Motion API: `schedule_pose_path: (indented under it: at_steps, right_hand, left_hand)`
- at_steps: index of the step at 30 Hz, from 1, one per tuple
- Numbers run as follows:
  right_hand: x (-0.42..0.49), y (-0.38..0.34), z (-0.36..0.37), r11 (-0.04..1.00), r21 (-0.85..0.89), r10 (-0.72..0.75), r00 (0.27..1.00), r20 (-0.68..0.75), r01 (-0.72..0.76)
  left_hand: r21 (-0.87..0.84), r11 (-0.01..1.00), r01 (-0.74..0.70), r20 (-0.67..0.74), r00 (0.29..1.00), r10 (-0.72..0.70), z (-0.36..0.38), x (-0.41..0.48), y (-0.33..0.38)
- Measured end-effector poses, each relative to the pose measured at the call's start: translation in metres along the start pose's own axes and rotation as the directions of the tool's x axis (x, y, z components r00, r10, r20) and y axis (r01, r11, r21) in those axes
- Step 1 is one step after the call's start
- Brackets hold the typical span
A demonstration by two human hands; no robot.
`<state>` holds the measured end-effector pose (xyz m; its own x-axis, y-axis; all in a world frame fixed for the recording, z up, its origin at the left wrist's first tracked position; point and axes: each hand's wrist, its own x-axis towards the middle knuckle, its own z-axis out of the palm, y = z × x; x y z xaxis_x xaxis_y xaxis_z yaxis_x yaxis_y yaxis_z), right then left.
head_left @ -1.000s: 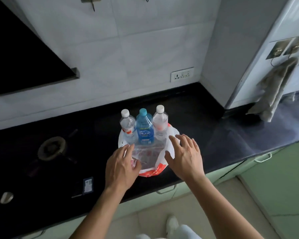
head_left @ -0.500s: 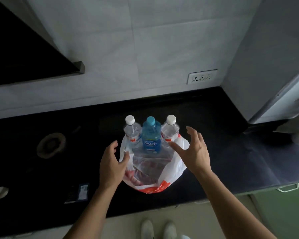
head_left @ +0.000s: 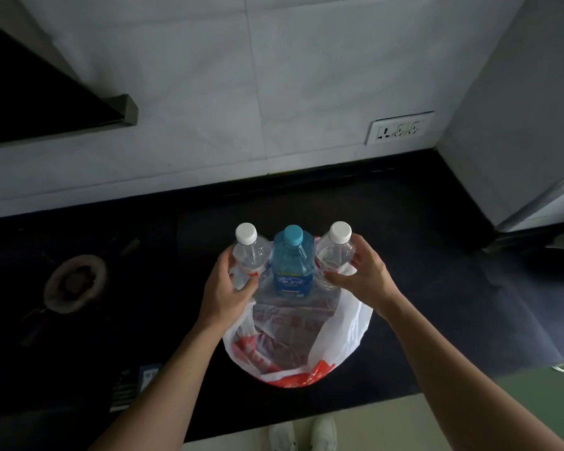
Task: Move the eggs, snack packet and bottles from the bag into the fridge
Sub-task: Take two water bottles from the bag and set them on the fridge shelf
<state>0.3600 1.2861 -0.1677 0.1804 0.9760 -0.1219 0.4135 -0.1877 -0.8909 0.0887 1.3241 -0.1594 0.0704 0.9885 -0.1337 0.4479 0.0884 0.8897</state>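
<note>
A white and red plastic bag point(head_left: 345, 333) lies open on the black counter point(head_left: 420, 262). Three bottles stand upright at its far end: a clear white-capped bottle point(head_left: 253, 255) on the left, a blue bottle point(head_left: 292, 265) in the middle, another clear white-capped bottle point(head_left: 334, 252) on the right. My left hand point(head_left: 227, 291) curls round the left clear bottle. My right hand point(head_left: 363, 276) wraps round the right clear bottle. A reddish packet point(head_left: 280, 346) shows dimly through the bag. I cannot make out any eggs.
A gas burner point(head_left: 74, 283) sits on the counter to the left. The grey fridge side point(head_left: 515, 109) rises at the right. A wall socket point(head_left: 399, 127) is behind. A small dark card point(head_left: 134, 385) lies near the counter's front edge. My white shoes point(head_left: 302, 434) show below.
Both hands have moved forward from the bag's sides onto the two outer clear bottles and closed round them. The camera has tipped further down toward the counter.
</note>
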Motion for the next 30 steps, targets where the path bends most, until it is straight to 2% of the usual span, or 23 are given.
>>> schedule_pose_path:
  at_steps: [5, 9, 14, 19, 22, 25, 30]
  right_hand:
    - [0.014, 0.001, 0.004, 1.0, 0.011, 0.0, 0.998, 0.066, -0.001]
    - [0.015, 0.0, 0.01, 0.999, 0.024, -0.026, 1.0, 0.016, 0.025]
    - [0.011, -0.005, 0.011, 0.997, 0.079, 0.014, 1.0, -0.019, -0.012]
    - [-0.002, -0.023, 0.003, 0.987, 0.163, 0.004, 0.995, -0.096, 0.012]
    - [-0.012, -0.04, -0.003, 0.975, 0.212, -0.032, 0.987, -0.16, 0.066]
    - [-0.021, -0.058, -0.007, 0.958, 0.265, -0.046, 0.973, -0.227, 0.107]
    - [-0.042, -0.092, -0.017, 0.928, 0.321, -0.073, 0.938, -0.34, 0.188]
  left_hand:
    - [-0.014, 1.0, 0.008, 0.065, 0.998, -0.007, 0.002, 0.017, -0.008]
    - [-0.025, 0.999, 0.021, 0.072, 0.997, -0.019, 0.004, 0.027, -0.011]
    - [-0.029, 0.999, 0.019, 0.02, 1.0, -0.018, 0.006, 0.027, -0.003]
    - [-0.038, 0.996, -0.081, -0.023, 0.997, 0.08, -0.009, 0.01, 0.011]
    - [-0.023, 0.979, -0.204, -0.066, 0.977, 0.202, -0.015, -0.012, 0.027]
    - [-0.09, 0.962, -0.258, -0.102, 0.963, 0.248, -0.018, -0.034, 0.042]
    - [-0.281, 0.93, -0.237, -0.123, 0.97, 0.21, -0.018, -0.062, 0.069]
